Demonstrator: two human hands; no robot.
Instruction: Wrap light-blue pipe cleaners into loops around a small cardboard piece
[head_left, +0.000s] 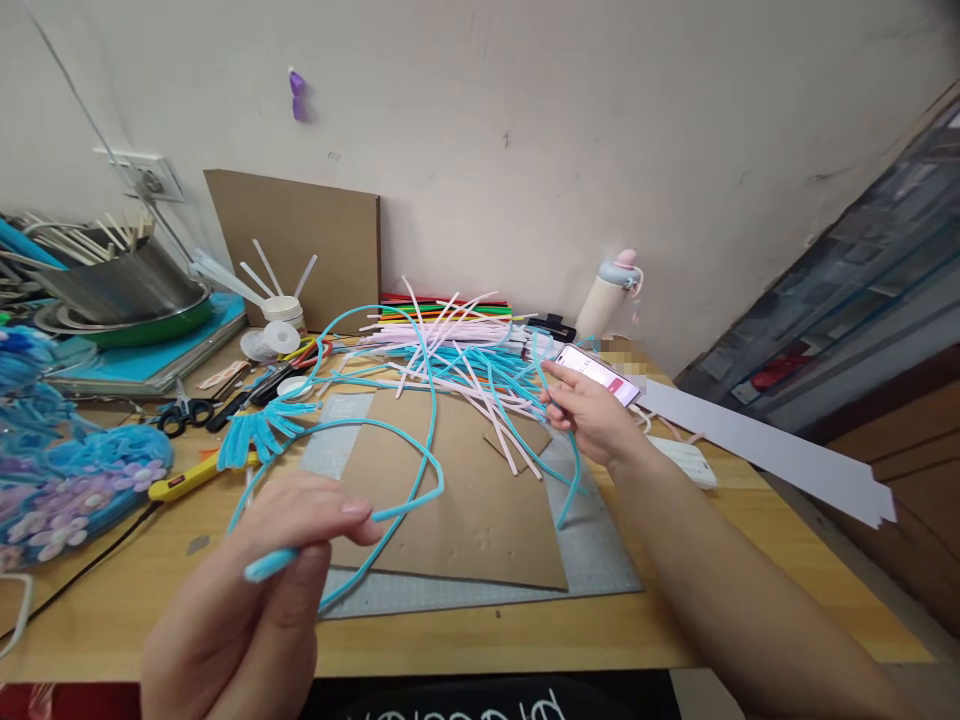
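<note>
The left grip (pixel 232 610) pinches a blue chenille stem (pixel 409 505) between thumb and fingers; its short fuzzy end pokes out left of them, its longer run bends away ahead, over the cardboard sheet (pixel 472 520). The right grip (pixel 589 410) is curled just beside the smartphone (pixel 596 369); whether it pinches a stem, I cannot tell. A light pinch should spare the fuzz; slow, wide bends should avoid snagging the pale pink stems (pixel 450 336) heaped beyond both grips.
</note>
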